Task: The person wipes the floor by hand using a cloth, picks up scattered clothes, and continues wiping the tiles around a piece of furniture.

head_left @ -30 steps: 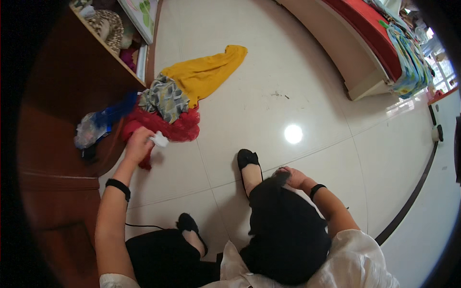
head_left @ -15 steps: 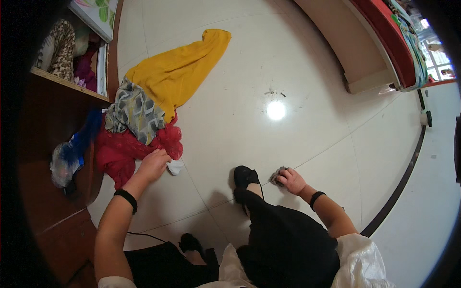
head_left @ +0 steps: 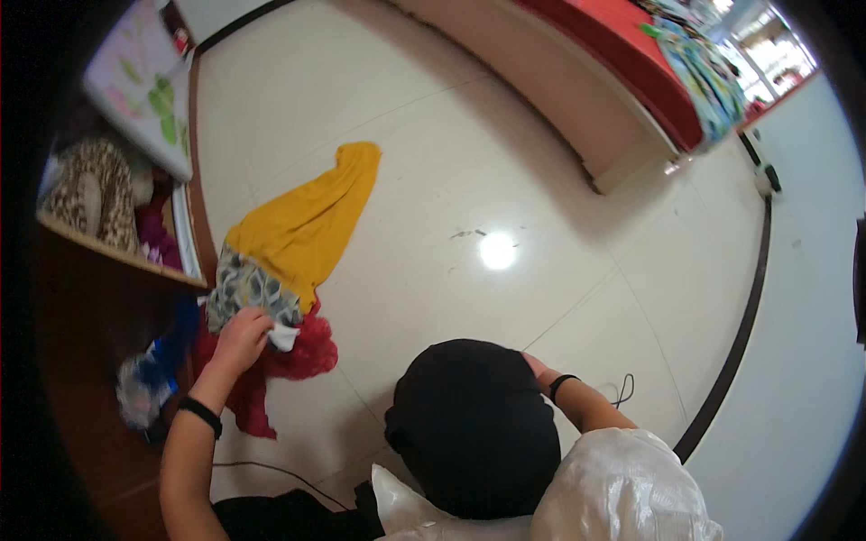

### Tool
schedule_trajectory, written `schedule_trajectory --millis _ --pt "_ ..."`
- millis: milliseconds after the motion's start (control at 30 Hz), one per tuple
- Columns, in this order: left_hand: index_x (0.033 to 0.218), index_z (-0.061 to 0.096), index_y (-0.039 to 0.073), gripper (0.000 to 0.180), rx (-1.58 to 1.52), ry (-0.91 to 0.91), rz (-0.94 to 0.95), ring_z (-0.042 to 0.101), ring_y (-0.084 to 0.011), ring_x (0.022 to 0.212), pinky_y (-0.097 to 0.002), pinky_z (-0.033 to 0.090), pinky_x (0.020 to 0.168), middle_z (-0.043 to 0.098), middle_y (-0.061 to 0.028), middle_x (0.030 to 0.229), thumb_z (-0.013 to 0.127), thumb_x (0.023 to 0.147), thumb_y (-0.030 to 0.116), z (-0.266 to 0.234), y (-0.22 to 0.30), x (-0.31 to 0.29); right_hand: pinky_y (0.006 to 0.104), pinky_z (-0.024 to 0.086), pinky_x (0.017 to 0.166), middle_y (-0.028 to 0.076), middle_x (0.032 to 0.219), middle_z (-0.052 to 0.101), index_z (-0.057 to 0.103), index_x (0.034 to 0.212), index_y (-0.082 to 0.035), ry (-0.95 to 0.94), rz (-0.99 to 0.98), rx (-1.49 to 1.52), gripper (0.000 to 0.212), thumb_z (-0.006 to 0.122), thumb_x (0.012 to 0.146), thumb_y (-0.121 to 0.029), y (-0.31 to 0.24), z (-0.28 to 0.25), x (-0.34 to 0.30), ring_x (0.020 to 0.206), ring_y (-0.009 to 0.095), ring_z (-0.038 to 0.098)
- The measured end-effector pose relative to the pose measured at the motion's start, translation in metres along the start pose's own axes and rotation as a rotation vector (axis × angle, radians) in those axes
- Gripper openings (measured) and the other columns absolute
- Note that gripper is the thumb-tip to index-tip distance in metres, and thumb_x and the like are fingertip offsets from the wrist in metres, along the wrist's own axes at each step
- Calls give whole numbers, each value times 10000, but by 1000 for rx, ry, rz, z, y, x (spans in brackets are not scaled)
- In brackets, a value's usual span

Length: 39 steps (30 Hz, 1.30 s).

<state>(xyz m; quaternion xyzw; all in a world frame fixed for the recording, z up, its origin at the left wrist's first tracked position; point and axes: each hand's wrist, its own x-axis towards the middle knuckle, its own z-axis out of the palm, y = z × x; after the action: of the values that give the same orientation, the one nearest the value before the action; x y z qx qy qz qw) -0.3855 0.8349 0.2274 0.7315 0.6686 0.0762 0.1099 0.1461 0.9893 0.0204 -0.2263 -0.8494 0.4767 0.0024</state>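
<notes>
- Bag [head_left: 138, 397], clear, left of and below the fingers of my left hand [head_left: 242, 341].
- Left fingers, drawn narrow: I have a white wad [head_left: 283, 337] pinched at their tips.
- Grey patterned cloth [head_left: 248, 284] just past those fingers, red cloth [head_left: 311, 350] beneath and around them, yellow cloth [head_left: 307, 225] farther beyond.
- Knee in black [head_left: 474, 424], hiding the fingers of my right hand [head_left: 538, 368]; I cannot tell their state.
- Cable [head_left: 624, 389] looping to their right.

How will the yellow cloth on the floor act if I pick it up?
The yellow cloth would probably droop, since soft folds run along it. It lies nearly flat, so it may feel light for its size. Lifting might tug the patterned grey cloth too, because their edges touch.
</notes>
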Motion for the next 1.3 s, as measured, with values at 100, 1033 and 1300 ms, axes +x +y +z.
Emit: schedule_trajectory --millis 100,1033,1300 --pt "785 553 50 177 40 78 -55 513 -323 834 -394 436 702 511 -114 808 610 642 -38 -15 3 -3 332 442 819 84 1008 500 495 991 -92 27 -113 -469 183 456 821 -146 -25 -9 4 945 263 491" --pt "741 559 49 107 358 -63 -214 514 -310 783 -396 442 678 508 -105 764 597 659 -9 -115 88 -44 411 446 753 186 936 501 524 1071 -57 923 321 -260 360 524 719 20 41 -119 104 882 364 505" --pt "770 531 24 147 285 -163 18 502 -331 766 -390 428 651 479 -127 764 603 653 -29 -62 63 21 385 418 852 181 1017 508 523 1083 -22 1254 448 96 378 501 706 -2 17 -77 -10 960 331 492"
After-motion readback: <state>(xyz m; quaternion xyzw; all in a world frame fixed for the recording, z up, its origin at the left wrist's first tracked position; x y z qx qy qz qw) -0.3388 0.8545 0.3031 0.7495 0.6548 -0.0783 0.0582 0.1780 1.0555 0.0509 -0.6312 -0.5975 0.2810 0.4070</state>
